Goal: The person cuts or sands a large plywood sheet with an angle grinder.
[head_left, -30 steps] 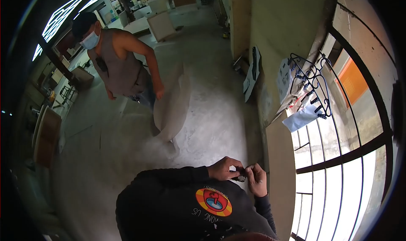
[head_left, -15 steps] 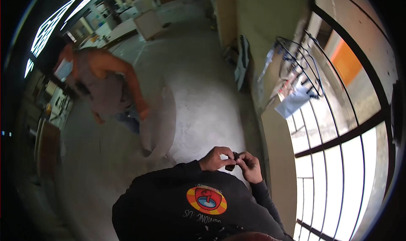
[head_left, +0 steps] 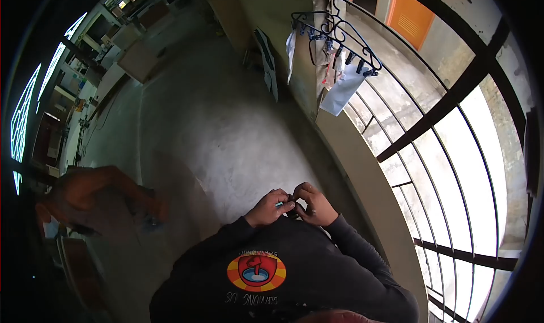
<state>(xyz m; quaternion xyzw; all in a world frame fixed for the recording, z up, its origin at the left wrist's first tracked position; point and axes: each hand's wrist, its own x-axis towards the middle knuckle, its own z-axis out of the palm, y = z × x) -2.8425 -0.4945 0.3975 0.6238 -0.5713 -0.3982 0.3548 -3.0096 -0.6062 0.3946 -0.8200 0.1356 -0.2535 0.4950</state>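
The grey floor is partly lit. Above the black shirt, a small dark thing is pinched by the left hand and right hand, likely so it cannot slip.

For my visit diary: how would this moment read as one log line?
left hand, right hand: both hold small dark object | at left: masked person | at right: clip hanger by window bars

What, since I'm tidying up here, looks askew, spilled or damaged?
The clip hanger by the barred window slants, though the tilted view may mislead. Nothing else stands out; the small dark item between left hand and right hand is mostly hidden.
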